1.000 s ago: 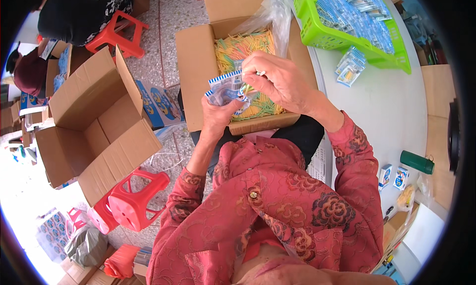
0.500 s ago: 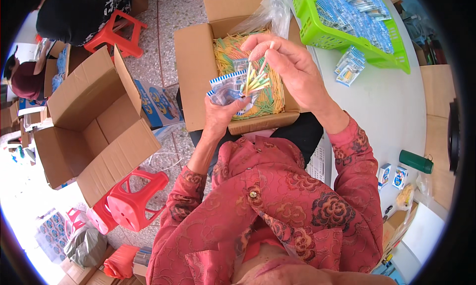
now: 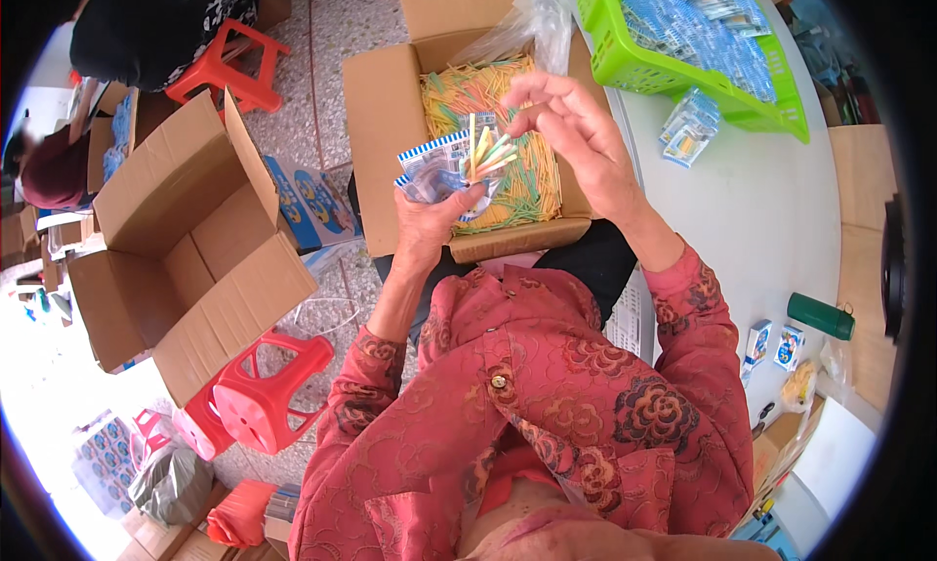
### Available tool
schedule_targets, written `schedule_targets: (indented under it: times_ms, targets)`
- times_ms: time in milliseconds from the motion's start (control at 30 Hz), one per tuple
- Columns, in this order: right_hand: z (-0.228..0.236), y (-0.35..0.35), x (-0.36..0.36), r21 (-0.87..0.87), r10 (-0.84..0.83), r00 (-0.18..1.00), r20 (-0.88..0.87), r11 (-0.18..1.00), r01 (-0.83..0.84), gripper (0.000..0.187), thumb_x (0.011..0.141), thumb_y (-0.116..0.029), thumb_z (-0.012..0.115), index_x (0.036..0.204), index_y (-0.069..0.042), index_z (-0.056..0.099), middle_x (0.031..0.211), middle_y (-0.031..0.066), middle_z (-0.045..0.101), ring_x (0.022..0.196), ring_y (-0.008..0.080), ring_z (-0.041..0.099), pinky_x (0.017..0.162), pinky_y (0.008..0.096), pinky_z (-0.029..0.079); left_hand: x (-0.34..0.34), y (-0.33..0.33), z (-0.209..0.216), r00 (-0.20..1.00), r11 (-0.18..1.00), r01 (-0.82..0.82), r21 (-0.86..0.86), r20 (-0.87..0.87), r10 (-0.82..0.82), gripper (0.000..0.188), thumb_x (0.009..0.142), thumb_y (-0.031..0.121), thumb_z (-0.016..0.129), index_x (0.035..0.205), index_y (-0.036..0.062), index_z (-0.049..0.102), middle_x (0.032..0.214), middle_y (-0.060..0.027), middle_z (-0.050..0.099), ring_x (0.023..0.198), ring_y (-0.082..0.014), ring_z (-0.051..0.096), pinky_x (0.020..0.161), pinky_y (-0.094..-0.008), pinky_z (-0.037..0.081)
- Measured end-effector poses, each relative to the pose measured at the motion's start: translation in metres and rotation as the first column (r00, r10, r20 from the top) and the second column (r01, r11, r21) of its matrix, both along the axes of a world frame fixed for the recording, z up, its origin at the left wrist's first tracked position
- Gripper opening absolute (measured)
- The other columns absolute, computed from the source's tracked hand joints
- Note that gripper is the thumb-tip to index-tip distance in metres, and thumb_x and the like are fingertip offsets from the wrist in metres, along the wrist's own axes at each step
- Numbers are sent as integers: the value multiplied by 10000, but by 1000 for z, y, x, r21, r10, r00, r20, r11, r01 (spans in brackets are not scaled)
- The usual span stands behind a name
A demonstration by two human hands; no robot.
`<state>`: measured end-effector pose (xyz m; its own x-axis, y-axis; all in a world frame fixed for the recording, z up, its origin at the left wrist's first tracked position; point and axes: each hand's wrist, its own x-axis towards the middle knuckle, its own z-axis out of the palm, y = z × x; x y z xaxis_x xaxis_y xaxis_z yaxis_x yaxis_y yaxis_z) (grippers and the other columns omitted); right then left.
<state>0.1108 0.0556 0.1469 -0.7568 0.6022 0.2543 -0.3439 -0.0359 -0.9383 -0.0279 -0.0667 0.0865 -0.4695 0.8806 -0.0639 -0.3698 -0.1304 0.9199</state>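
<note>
My left hand (image 3: 426,227) is closed round small blue-and-white striped plastic packets (image 3: 434,170), held over the near part of a carton. A bunch of thin pastel sticks (image 3: 488,158), yellow, green and pinkish, fans up from the packets above my left thumb. My right hand (image 3: 586,151) is just right of the bunch, thumb and forefinger pinched at the tip of one stick; the fingertips partly hide it. Below both hands, the open carton (image 3: 376,141) holds a deep heap of thin yellow, orange and green sticks (image 3: 527,195).
Right of me, a white table (image 3: 771,205) bears a green basket (image 3: 625,63) full of packets, loose packets (image 3: 689,126) and a green bottle (image 3: 820,317). An open cardboard box (image 3: 176,258) and red stools (image 3: 264,395) stand left. A person (image 3: 137,29) sits at the far left.
My right hand has come down from above the bunch to its right side, and the stick it held upright now leans in with the others. My left hand has shifted slightly left with the packets.
</note>
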Motion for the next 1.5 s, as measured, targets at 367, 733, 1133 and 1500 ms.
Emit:
schedule_targets:
  times_ms: [367, 733, 1133, 1500]
  targets:
    - [-17, -4, 9, 175, 68, 962, 265, 977, -118, 113, 808, 18, 554, 906, -26, 519, 943, 26, 538, 902, 103, 507, 816, 255, 410, 3, -2, 2, 990, 988, 131, -79, -46, -135, 408, 652, 0, 718, 1020, 13, 544, 936, -41, 592, 844, -138, 572, 751, -280, 473]
    - [-23, 7, 28, -98, 74, 995, 63, 993, -67, 128, 818, 18, 551, 888, -60, 477, 975, 39, 545, 872, 73, 508, 747, 228, 425, 13, -2, 7, 995, 995, 98, -15, -21, -98, 298, 764, 101, 668, 1019, -8, 558, 945, -60, 602, 857, -140, 565, 775, -298, 460]
    - [-7, 39, 88, 176, -276, 952, 129, 952, 252, 59, 874, -48, 502, 903, -63, 453, 820, 16, 575, 763, 51, 531, 661, 211, 431, 16, 4, 0, 996, 993, 90, -71, -2, -91, 261, 821, 66, 587, 1067, 0, 530, 978, -57, 583, 857, -143, 566, 769, -299, 466]
    - [-65, 83, 191, 132, -766, 619, 177, 641, 756, 54, 881, -69, 486, 924, -69, 454, 731, -1, 567, 656, 42, 487, 562, 197, 395, 42, 19, 13, 974, 971, 220, -99, -41, -225, 248, 834, 92, 548, 1052, -14, 494, 868, -132, 615, 760, -210, 616, 685, -329, 511]
